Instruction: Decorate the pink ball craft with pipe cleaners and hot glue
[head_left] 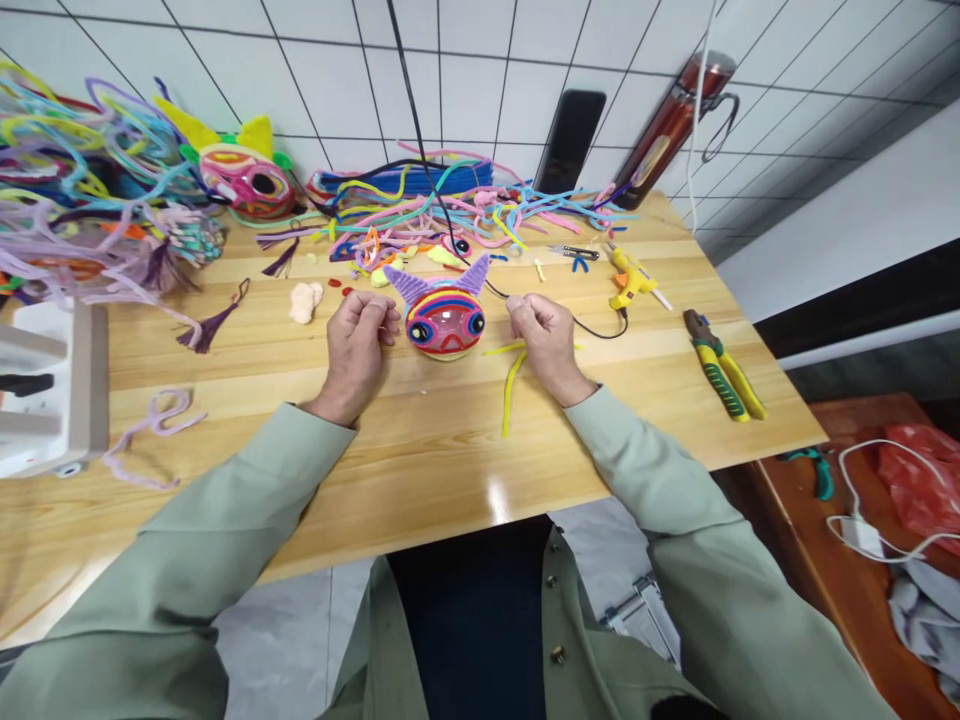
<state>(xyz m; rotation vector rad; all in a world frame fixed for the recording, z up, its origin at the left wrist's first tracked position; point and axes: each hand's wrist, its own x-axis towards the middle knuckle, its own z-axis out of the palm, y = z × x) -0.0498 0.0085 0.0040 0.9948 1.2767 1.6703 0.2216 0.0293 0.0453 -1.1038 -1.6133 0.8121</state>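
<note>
Between my hands on the table stands a small animal head [448, 318] wrapped in colourful pipe cleaners, with two purple ears and round dark eyes. My left hand [355, 345] rests just left of it, fingers curled and thumb against the index finger. To the right, my right hand [550, 342] is closed in a similar pinch. Whatever either pinch holds, if anything, is too small or hidden to make out. Yellow pipe cleaner pieces [510, 395] lie beside and partly beneath my right hand.
Behind are heaped pipe cleaners [465, 180], a second animal head [247, 182], a phone [571, 140] and a red flask [675, 130]. Rightward lie small snips [577, 253], a yellow glue gun [631, 278] with a black cord, and pliers [721, 368]. A white device [82, 390] stands left.
</note>
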